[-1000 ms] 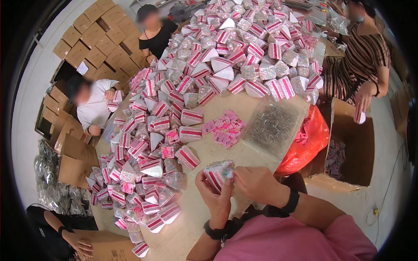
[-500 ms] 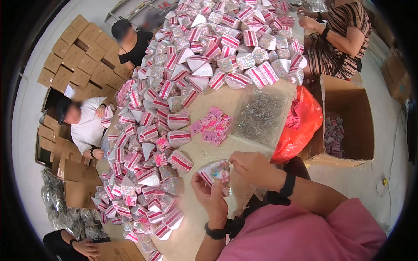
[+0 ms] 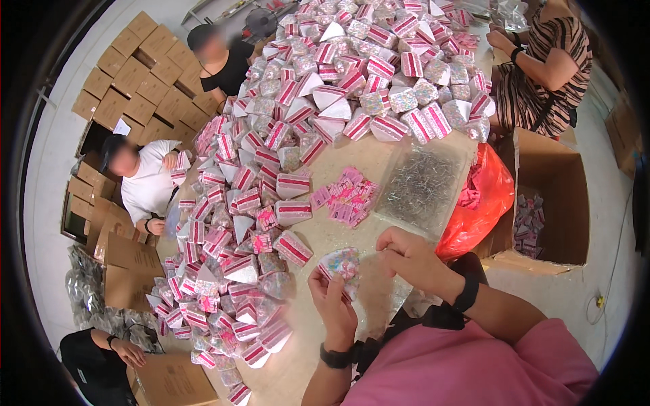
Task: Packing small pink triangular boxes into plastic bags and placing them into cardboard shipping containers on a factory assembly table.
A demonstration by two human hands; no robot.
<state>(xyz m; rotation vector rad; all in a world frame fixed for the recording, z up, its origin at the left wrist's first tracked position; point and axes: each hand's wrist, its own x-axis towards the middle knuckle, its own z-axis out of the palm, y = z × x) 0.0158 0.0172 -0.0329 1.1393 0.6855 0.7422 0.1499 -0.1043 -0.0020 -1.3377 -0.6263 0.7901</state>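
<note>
The beige table is largely taken up by a heap of cake-slice shapes, spreading along its left and far sides. Many seem already wrapped in clear film, and at least 2 show a pink card on top; how many count as finished I cannot tell. To the right, a cardboard box stands beside the table with small pink packets inside. A red plastic bag sits between it and the table's right side, with pink pieces in its mouth. Left of the bag, a clear tray has plenty of metal pins left, and a patch of pink cards lies loose beside it.

Just 1 slice is in hand, above the table's near part; I judge it only partly done. The left hand grips it, thumb pressed on the near side, fingers wrapped around the left. The right hand is apart from the slice, just to its right, with fingers curled; whether thumb and forefinger meet, or pinch something small, I cannot tell.
</note>
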